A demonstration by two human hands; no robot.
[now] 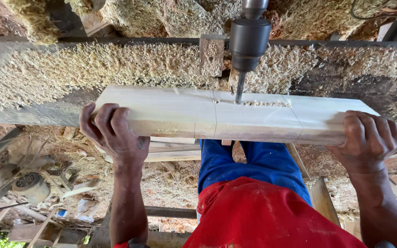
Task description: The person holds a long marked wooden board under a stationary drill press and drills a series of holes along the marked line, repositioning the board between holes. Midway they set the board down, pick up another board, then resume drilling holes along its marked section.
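My left hand (116,133) is curled around the left end of a long pale board (184,112). My fingers wrap over the near edge and my thumb side sits under it, so the hand is closed tight on the wood. My right hand (368,140) grips the right end of the same board the same way, with the fingers bent over the corner. The board lies flat across in front of me, between my two hands, on a bench (70,69) that is covered in wood shavings. A dark drill (249,39) hangs down from above, and its thin bit (240,89) touches the top of the board near the far edge, a bit right of the middle. Beside the bit there is a long rough slot (267,103) cut into the wood, with small crumbs of wood in it. Thin pencil lines run across the board by the slot. A small wooden block (211,55) stands behind the board, just left of the drill. Below the board I see my blue trousers (263,160) and my red shirt (263,216). Down on the left sits a gray motor (28,183) among scraps of wood and more shavings. The board looks clean, smooth and light in colour.
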